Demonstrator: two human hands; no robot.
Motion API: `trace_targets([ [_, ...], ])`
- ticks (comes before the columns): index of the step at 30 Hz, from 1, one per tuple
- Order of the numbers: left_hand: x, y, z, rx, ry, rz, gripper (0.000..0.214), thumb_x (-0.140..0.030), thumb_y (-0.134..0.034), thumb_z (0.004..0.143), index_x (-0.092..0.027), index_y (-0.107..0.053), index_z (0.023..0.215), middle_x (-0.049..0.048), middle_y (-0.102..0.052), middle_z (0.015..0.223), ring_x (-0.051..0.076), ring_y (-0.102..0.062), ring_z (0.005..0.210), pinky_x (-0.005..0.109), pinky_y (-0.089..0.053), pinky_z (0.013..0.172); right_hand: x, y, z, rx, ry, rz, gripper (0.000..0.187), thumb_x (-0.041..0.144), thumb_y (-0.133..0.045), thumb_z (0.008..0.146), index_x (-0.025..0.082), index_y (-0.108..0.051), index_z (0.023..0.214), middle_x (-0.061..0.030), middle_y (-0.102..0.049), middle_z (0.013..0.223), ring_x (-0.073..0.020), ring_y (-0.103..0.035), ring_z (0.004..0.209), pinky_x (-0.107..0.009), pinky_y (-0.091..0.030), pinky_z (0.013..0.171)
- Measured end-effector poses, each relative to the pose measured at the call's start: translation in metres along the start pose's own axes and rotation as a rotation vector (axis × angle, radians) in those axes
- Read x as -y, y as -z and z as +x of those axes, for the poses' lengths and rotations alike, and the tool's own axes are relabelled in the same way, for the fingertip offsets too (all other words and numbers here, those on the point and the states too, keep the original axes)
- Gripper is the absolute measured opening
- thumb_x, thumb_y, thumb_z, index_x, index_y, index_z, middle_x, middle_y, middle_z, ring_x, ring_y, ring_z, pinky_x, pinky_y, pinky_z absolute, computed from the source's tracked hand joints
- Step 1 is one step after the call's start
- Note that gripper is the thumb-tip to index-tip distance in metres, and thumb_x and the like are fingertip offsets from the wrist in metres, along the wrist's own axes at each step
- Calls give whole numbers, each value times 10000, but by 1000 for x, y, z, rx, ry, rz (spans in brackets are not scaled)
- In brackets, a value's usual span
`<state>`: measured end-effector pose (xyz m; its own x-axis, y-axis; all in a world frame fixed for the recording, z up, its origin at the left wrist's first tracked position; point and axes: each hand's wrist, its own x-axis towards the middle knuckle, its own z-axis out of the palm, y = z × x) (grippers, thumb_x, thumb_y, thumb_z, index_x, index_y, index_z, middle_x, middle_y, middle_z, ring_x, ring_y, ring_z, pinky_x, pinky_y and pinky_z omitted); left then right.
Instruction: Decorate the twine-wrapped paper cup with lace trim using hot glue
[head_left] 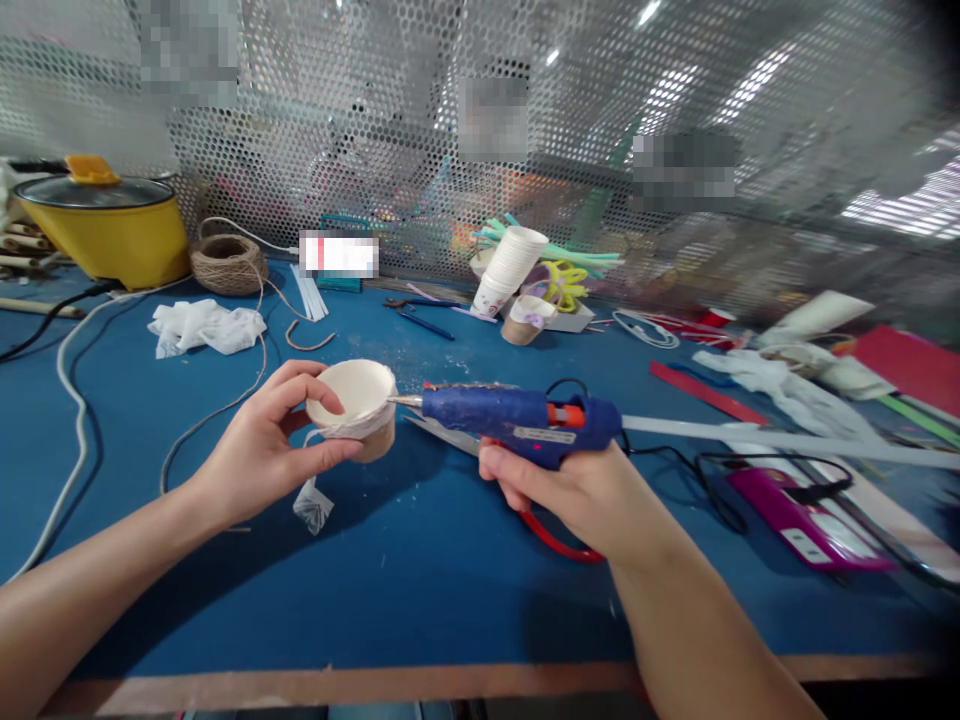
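My left hand (pixel 274 440) grips a paper cup (pixel 375 440) by its near left side, one finger inside the rim and the thumb outside. The cup is tilted a little toward me, its lower part wrapped in brown twine. A white strip runs round the cup below the rim, and its loose, crinkled end (pixel 312 507) hangs under my hand. My right hand (pixel 555 490) is closed around the handle of a blue glue gun (pixel 487 415). The gun's metal nozzle is at the cup's right rim. A long white glue stick (pixel 697 428) sticks out of its back.
Scissors with a red handle (pixel 559 540) lie under the gun. A purple power strip (pixel 806 520) is at right. Behind stand stacked paper cups (pixel 514 265), a small twine-wrapped cup (pixel 525 322), a twine roll (pixel 229 268) and a yellow pot (pixel 142 235). White plastic (pixel 206 328) lies at left.
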<state>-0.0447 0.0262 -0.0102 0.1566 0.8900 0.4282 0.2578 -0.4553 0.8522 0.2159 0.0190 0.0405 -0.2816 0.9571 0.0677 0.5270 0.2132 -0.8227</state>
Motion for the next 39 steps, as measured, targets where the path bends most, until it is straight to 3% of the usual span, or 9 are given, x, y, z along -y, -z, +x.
trace_targets([
  [9, -2, -1, 0, 7, 7, -38, 208, -244, -732, 696, -183, -568, 810, 31, -472, 1008, 139, -559, 859, 280, -539, 773, -6, -2, 6, -23, 37, 20, 354, 510, -592, 783, 165, -617, 704, 0, -580, 515, -97, -516, 423, -223, -475, 447],
  [15, -4, -2, 1, -6, 61, -109, 215, -243, -745, 670, -178, -575, 784, 30, -482, 989, 126, -553, 792, 268, -540, 712, -3, -4, 1, 25, 54, 53, 304, 464, -618, 780, 166, -642, 730, -13, -614, 580, -94, -525, 422, -215, -477, 418],
  [20, -7, -4, 2, -16, 112, -170, 223, -213, -757, 641, -166, -568, 751, 27, -495, 963, 109, -539, 742, 242, -526, 673, 1, -4, 1, 2, 15, 38, 301, 454, -601, 802, 160, -665, 789, 3, -576, 511, -113, -541, 452, -233, -492, 463],
  [28, -7, -3, 2, 11, 145, -199, 210, -221, -752, 653, -163, -579, 758, 40, -510, 974, 115, -545, 749, 215, -502, 618, 2, -9, 1, 26, 63, 67, 261, 420, -611, 795, 164, -656, 766, -24, -641, 637, -98, -545, 442, -220, -493, 426],
  [33, -7, -5, 2, -17, 171, -225, 220, -223, -759, 640, -158, -573, 738, 28, -505, 950, 109, -543, 724, 225, -497, 625, -1, -8, 1, -31, 41, 25, 283, 438, -601, 805, 164, -668, 795, -3, -590, 510, -122, -572, 459, -228, -509, 460],
  [39, -7, -6, 2, -17, 171, -192, 232, -268, -753, 643, -162, -569, 735, 32, -515, 949, 107, -535, 711, 217, -490, 602, -1, -15, -2, 9, 67, 108, 256, 427, -616, 793, 173, -652, 782, -41, -676, 701, -90, -546, 440, -206, -500, 413],
])
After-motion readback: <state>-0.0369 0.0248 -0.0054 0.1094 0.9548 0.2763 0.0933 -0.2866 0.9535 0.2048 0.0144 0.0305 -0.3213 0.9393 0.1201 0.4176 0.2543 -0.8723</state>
